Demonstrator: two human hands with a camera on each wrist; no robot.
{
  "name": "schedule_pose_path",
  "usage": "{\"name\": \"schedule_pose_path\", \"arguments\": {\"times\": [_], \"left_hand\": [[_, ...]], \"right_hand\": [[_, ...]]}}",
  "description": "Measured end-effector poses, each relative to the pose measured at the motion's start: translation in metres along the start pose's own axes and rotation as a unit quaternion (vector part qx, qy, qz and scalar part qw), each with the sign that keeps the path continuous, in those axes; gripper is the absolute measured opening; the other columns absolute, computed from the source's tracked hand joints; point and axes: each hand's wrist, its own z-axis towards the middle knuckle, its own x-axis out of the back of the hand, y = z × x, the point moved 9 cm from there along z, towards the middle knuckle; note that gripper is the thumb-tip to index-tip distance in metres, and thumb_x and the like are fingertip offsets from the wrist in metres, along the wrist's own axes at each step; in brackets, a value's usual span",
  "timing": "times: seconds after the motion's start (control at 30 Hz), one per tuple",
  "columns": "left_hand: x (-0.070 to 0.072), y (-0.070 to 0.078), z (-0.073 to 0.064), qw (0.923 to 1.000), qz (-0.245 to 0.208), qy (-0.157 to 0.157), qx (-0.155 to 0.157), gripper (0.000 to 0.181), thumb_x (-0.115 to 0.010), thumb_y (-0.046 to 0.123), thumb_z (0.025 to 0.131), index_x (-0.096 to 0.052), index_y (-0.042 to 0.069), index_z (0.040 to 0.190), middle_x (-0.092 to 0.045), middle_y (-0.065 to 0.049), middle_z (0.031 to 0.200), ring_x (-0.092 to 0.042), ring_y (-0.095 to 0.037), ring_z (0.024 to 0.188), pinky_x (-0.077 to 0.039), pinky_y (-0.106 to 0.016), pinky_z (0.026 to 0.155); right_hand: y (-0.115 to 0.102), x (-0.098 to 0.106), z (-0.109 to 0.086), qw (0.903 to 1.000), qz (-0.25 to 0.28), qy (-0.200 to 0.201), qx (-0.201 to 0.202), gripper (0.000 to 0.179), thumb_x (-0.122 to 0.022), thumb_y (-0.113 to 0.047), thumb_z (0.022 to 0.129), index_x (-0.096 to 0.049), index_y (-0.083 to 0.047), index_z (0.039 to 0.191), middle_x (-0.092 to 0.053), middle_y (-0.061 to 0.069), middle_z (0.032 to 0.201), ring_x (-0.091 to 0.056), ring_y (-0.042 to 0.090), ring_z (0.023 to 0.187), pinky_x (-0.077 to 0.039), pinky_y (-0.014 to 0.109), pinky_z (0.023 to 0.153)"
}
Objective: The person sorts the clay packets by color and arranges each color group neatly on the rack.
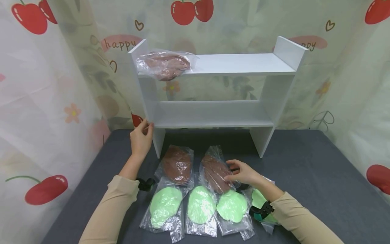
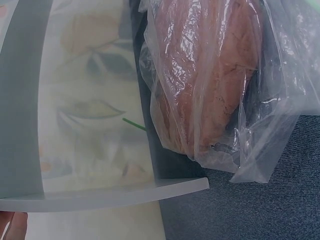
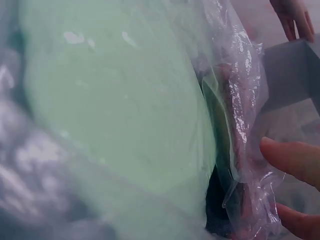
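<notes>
My left hand (image 1: 141, 139) touches the left side panel of a white shelf (image 1: 213, 115) with its fingertips; in the left wrist view its fingers (image 2: 17, 225) show at the panel's outer face. My right hand (image 1: 243, 173) is at the right edge of a clear plastic bag with a brown oval lump (image 1: 214, 173). Its thumb and a finger are spread apart there, the thumb overlapping the bag. Beside it lies another bagged brown lump (image 1: 176, 166). A third bagged brown lump (image 1: 167, 66) rests on the shelf's top board, at the left, partly over the front edge.
In front of the brown lumps lie several bagged pale green lumps (image 1: 199, 205), one partly beneath my right wrist. The dark table (image 1: 320, 176) carries the shelf near its back edge. Printed cloth (image 1: 39, 112) hangs behind and at the sides.
</notes>
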Motion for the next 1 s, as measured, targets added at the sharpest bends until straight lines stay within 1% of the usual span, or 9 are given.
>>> {"name": "schedule_pose_path", "arguments": {"times": [0.17,0.4,0.47,0.53,0.67,0.8,0.9,1.0], "left_hand": [[-0.0001,-0.0012,-0.0004,1.0,-0.001,-0.002,0.005,0.033,-0.056,0.016,0.094,-0.06,0.007,0.125,-0.068,-0.019,0.109,-0.068,-0.033,0.095,-0.054,-0.048,0.078],[0.0002,-0.001,-0.0007,1.0,0.003,0.002,0.001,0.033,-0.056,0.016,0.094,-0.061,0.006,0.124,-0.068,-0.019,0.11,-0.068,-0.033,0.094,-0.054,-0.047,0.077],[0.0004,-0.0008,-0.0006,1.0,0.004,0.003,0.0,0.033,-0.056,0.016,0.094,-0.061,0.005,0.124,-0.068,-0.019,0.109,-0.068,-0.033,0.094,-0.054,-0.047,0.077],[0.0005,-0.0007,-0.0007,1.0,0.004,0.004,0.001,0.033,-0.056,0.016,0.093,-0.061,0.005,0.124,-0.068,-0.019,0.109,-0.068,-0.033,0.094,-0.054,-0.047,0.077],[0.0002,-0.0012,-0.0002,1.0,0.003,0.004,0.001,0.033,-0.056,0.016,0.094,-0.061,0.006,0.124,-0.068,-0.019,0.109,-0.068,-0.033,0.094,-0.054,-0.047,0.077],[0.0,-0.0015,0.0001,1.0,0.001,0.002,0.001,0.032,-0.056,0.017,0.094,-0.062,0.008,0.124,-0.069,-0.018,0.109,-0.069,-0.033,0.094,-0.054,-0.047,0.078],[0.0,-0.001,-0.0001,1.0,0.0,0.002,-0.001,0.032,-0.056,0.017,0.094,-0.061,0.007,0.124,-0.068,-0.019,0.109,-0.068,-0.033,0.094,-0.054,-0.047,0.078],[-0.0002,-0.0005,-0.0003,1.0,-0.001,0.003,-0.003,0.033,-0.056,0.016,0.094,-0.061,0.007,0.125,-0.068,-0.02,0.11,-0.068,-0.034,0.095,-0.054,-0.048,0.078]], "right_hand": [[-0.0012,-0.0038,0.0019,0.9996,-0.024,0.016,-0.004,0.072,-0.076,-0.019,0.077,-0.041,-0.002,0.137,-0.046,0.026,0.13,-0.055,0.032,0.106,-0.052,0.036,0.075],[-0.0019,-0.0061,0.0042,0.9981,-0.051,0.033,-0.006,0.071,-0.078,-0.014,0.074,-0.043,-0.002,0.135,-0.053,0.027,0.122,-0.061,0.031,0.099,-0.053,0.038,0.075],[-0.0018,-0.0056,0.0049,0.9977,-0.056,0.037,-0.004,0.071,-0.079,-0.014,0.074,-0.043,-0.002,0.134,-0.056,0.025,0.117,-0.062,0.027,0.094,-0.053,0.038,0.073],[-0.0019,-0.0054,0.0056,0.9976,-0.058,0.038,-0.002,0.072,-0.079,-0.013,0.073,-0.043,-0.002,0.134,-0.058,0.022,0.109,-0.061,0.022,0.086,-0.051,0.035,0.07],[-0.0034,-0.0049,0.0064,0.9976,-0.055,0.041,0.0,0.074,-0.079,-0.011,0.072,-0.042,-0.003,0.135,-0.058,0.014,0.091,-0.053,0.016,0.073,-0.046,0.03,0.064],[-0.0047,-0.0063,0.006,0.998,-0.049,0.039,-0.004,0.074,-0.078,-0.011,0.073,-0.04,-0.004,0.136,-0.059,0.011,0.082,-0.053,0.014,0.068,-0.044,0.028,0.06],[-0.0052,-0.0078,0.0052,0.9987,-0.037,0.034,-0.006,0.074,-0.077,-0.01,0.075,-0.037,-0.005,0.138,-0.059,0.009,0.075,-0.052,0.013,0.061,-0.043,0.028,0.057],[-0.0065,-0.0074,0.0041,0.9993,-0.024,0.03,0.002,0.074,-0.075,-0.01,0.077,-0.035,-0.007,0.139,-0.061,0.009,0.071,-0.054,0.012,0.057,-0.043,0.028,0.057]]}}
